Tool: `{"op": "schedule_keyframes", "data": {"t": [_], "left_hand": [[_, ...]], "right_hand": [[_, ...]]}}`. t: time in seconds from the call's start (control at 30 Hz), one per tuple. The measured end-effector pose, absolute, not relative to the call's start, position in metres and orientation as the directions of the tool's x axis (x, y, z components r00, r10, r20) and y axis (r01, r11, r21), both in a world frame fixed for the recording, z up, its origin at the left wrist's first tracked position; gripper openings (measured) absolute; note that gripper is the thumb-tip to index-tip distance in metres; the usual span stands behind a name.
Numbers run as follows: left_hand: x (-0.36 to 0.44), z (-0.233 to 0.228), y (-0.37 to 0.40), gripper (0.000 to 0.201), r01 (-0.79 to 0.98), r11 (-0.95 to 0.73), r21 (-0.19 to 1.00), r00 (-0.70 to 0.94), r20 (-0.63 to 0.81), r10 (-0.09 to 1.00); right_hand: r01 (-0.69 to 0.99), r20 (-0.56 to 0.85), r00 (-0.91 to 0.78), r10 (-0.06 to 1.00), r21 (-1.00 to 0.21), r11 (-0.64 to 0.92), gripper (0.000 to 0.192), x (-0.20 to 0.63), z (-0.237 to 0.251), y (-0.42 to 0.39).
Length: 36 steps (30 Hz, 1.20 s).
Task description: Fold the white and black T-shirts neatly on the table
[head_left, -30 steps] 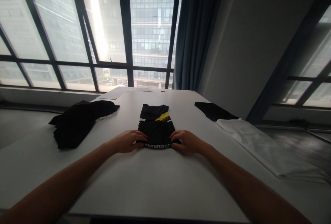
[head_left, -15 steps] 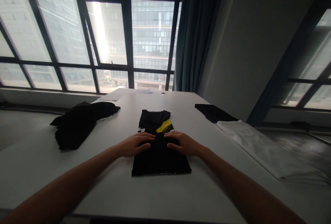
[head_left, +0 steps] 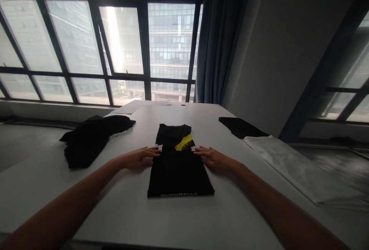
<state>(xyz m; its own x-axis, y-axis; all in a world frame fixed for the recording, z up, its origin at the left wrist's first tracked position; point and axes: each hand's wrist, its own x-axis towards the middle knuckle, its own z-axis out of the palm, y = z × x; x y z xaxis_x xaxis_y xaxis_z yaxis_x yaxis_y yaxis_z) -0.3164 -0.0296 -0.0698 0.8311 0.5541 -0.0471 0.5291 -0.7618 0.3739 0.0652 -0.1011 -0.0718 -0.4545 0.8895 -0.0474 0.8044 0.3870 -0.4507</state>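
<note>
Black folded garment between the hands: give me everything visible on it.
The black folded garment lies flat on the white table, centred before the person. It looks like soft fabric, with a yellow patch near the far end and pale lettering along the near edge, too blurred to read. The far part narrows. The left hand touches its left edge and the right hand its right edge, both flat with fingers extended.

Shirt (head_left: 178, 169) black, yellow patch, white lettering along hem. Pile (head_left: 92, 136) black. Cloth (head_left: 240, 126) black. Sheet (head_left: 300, 169) white. Table (head_left: 173, 219) white. Curtain (head_left: 216, 38) dark blue.
</note>
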Motion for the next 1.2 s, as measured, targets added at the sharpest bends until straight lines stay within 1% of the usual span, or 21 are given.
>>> {"op": "schedule_keyframes", "data": {"t": [0.07,0.13,0.3,0.4,0.5,0.6,0.73,0.8,0.83,0.87,0.9,0.93,0.97,1.0,1.03,1.07,1.13,1.2], "left_hand": [[-0.323,-0.069,-0.025,0.044,0.528,-0.770,0.360,0.823,0.007,0.568],[-0.323,-0.071,-0.023,0.041,0.506,-0.792,0.340,0.823,0.083,0.562],[-0.309,-0.085,-0.024,0.024,0.413,-0.867,0.279,0.838,0.258,0.481],[-0.305,-0.090,-0.022,0.024,0.371,-0.886,0.277,0.843,0.300,0.447],[-0.305,-0.084,-0.024,0.023,0.349,-0.896,0.273,0.849,0.314,0.426],[-0.303,-0.068,-0.034,0.022,0.320,-0.896,0.309,0.867,0.284,0.408],[-0.300,-0.047,-0.053,0.019,0.272,-0.855,0.441,0.911,0.167,0.376],[-0.298,-0.044,-0.056,0.017,0.247,-0.788,0.564,0.924,0.109,0.367],[-0.297,-0.044,-0.055,0.017,0.231,-0.723,0.651,0.921,0.093,0.378],[-0.296,-0.047,-0.052,0.020,0.212,-0.632,0.745,0.907,0.091,0.411],[-0.295,-0.050,-0.048,0.023,0.190,-0.521,0.832,0.875,0.097,0.473],[-0.295,-0.054,-0.042,0.028,0.162,-0.405,0.900,0.822,0.104,0.560],[-0.295,-0.059,-0.036,0.033,0.140,-0.295,0.945,0.746,0.095,0.659],[-0.296,-0.063,-0.030,0.039,0.134,-0.199,0.971,0.660,0.063,0.748],[-0.297,-0.067,-0.024,0.045,0.144,-0.116,0.983,0.582,0.011,0.813],[-0.299,-0.070,-0.020,0.051,0.169,-0.042,0.985,0.525,-0.054,0.850],[-0.302,-0.073,-0.015,0.060,0.235,0.074,0.969,0.466,-0.180,0.867],[-0.301,-0.072,-0.015,0.068,0.294,0.119,0.948,0.430,-0.242,0.870]], "right_hand": [[0.805,-0.018,-0.443,0.896,-0.447,0.389,0.055,0.071,-0.069,-0.101],[0.802,0.006,-0.448,0.894,-0.441,0.404,0.056,0.070,-0.067,-0.102],[0.735,0.128,-0.519,0.845,-0.438,0.518,0.032,0.059,-0.067,-0.104],[0.692,0.213,-0.534,0.818,-0.445,0.568,0.022,0.056,-0.071,-0.101],[0.654,0.257,-0.525,0.811,-0.487,0.578,0.019,0.055,-0.070,-0.099],[0.627,0.206,-0.530,0.823,-0.558,0.543,0.019,0.054,-0.058,-0.106],[0.614,0.027,-0.579,0.815,-0.643,0.458,0.022,0.054,-0.039,-0.122],[0.580,-0.039,-0.618,0.785,-0.697,0.422,0.025,0.054,-0.035,-0.124],[0.545,-0.051,-0.631,0.774,-0.739,0.396,0.029,0.053,-0.035,-0.122],[0.503,-0.037,-0.623,0.781,-0.784,0.364,0.032,0.052,-0.037,-0.119],[0.456,0.005,-0.585,0.811,-0.825,0.334,0.035,0.051,-0.040,-0.114],[0.410,0.067,-0.506,0.860,-0.858,0.309,0.037,0.049,-0.045,-0.108],[0.376,0.126,-0.393,0.911,-0.882,0.284,0.038,0.047,-0.050,-0.101],[0.361,0.163,-0.266,0.950,-0.897,0.255,0.039,0.045,-0.056,-0.094],[0.357,0.169,-0.156,0.973,-0.909,0.215,0.040,0.043,-0.061,-0.088],[0.359,0.146,-0.081,0.986,-0.919,0.166,0.042,0.041,-0.066,-0.082],[0.377,0.065,-0.022,0.998,-0.924,0.069,0.047,0.039,-0.075,-0.075],[0.392,0.036,-0.044,0.998,-0.919,0.051,0.050,0.037,-0.080,-0.072]]}}
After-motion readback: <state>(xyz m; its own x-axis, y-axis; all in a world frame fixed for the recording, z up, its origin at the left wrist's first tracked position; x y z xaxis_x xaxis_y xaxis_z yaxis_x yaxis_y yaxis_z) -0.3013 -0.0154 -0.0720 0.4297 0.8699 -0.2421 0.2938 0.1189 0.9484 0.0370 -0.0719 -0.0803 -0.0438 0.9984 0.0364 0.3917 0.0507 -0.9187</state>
